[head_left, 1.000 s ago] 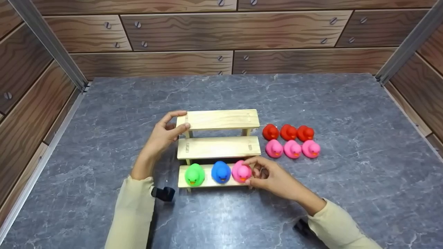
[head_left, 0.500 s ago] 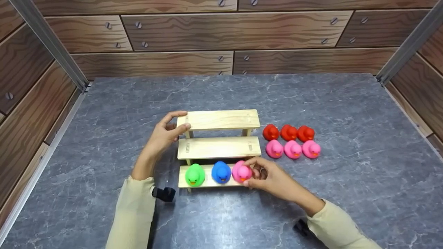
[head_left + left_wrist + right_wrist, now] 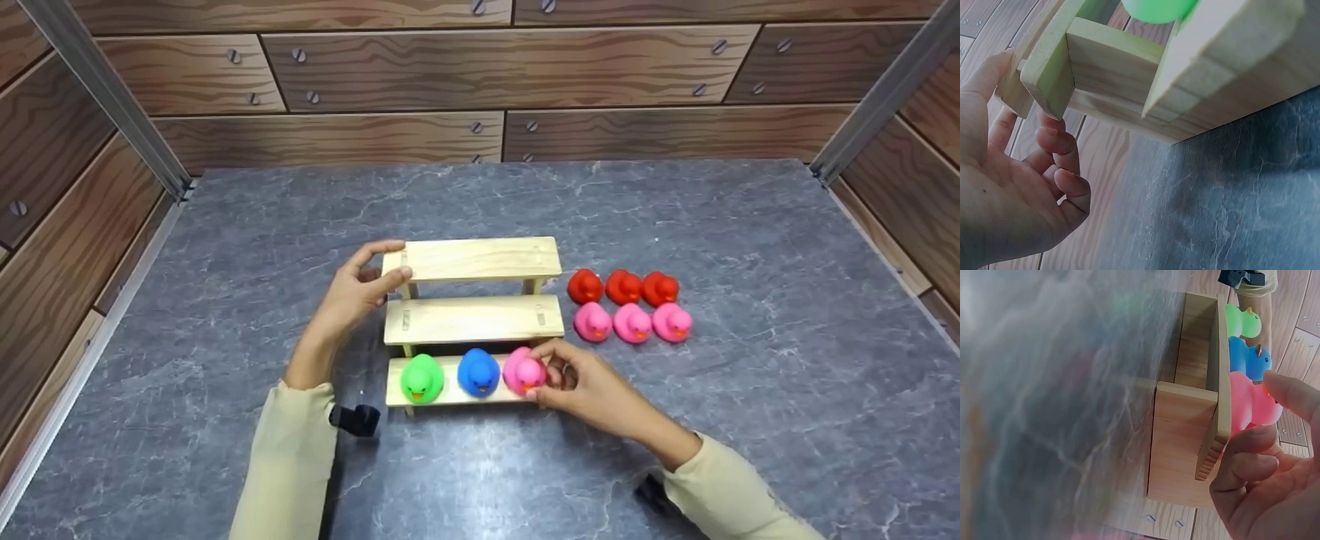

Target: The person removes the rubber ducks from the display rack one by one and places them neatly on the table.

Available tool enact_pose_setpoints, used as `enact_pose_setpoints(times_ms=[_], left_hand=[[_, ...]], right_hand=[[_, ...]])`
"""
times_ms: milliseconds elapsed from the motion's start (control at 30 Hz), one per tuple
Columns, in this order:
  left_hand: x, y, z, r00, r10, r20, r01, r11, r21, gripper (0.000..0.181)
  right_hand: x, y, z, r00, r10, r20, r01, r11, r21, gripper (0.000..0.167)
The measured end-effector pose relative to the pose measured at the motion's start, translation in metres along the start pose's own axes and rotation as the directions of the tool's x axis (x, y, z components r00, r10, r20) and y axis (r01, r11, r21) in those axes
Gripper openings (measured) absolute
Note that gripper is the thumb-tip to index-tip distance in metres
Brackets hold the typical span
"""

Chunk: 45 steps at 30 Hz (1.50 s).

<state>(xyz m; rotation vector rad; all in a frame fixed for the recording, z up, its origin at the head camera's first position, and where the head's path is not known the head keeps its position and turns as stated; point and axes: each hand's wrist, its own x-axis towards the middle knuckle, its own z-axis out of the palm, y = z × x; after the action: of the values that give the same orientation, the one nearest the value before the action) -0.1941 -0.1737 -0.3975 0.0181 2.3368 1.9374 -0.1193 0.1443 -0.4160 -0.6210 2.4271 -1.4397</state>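
A three-step wooden stand sits on the table. My left hand grips the left end of its top step, thumb on the upper face; the left wrist view shows the other fingers curled by the side. On the lowest step a green rubber duck, a blue rubber duck and a pink rubber duck stand in a row. With thumb and index finger my right hand pinches the pink duck at the step's right end. In the right wrist view the pink duck appears close beside the blue one.
Right of the stand, three red rubber ducks form a row, with three more pink rubber ducks in front of them. Wood-patterned walls enclose the grey marbled table at the back and sides.
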Motion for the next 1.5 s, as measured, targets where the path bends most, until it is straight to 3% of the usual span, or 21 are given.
enact_pose_setpoints(times_ms=[333, 533, 1067, 1500], left_hand=[[-0.002, 0.000, -0.001, 1.000, 0.015, 0.013, -0.015, 1.000, 0.008, 0.047], [-0.001, 0.000, 0.000, 1.000, 0.011, 0.004, -0.011, 1.000, -0.002, 0.047], [0.000, -0.001, 0.001, 1.000, 0.021, 0.006, -0.021, 1.000, 0.009, 0.046], [0.001, -0.002, 0.002, 1.000, 0.004, -0.013, -0.004, 1.000, 0.002, 0.047]], right_hand=[[-0.011, 0.006, -0.010, 0.999, -0.040, -0.012, 0.041, 0.999, 0.004, 0.034], [-0.018, 0.007, -0.018, 1.000, 0.002, -0.005, -0.002, 1.000, 0.008, 0.036], [-0.030, 0.017, -0.044, 0.995, 0.032, -0.089, -0.035, 0.999, -0.031, 0.037], [-0.035, 0.028, -0.057, 0.991, 0.095, -0.092, -0.101, 0.993, -0.066, 0.040]])
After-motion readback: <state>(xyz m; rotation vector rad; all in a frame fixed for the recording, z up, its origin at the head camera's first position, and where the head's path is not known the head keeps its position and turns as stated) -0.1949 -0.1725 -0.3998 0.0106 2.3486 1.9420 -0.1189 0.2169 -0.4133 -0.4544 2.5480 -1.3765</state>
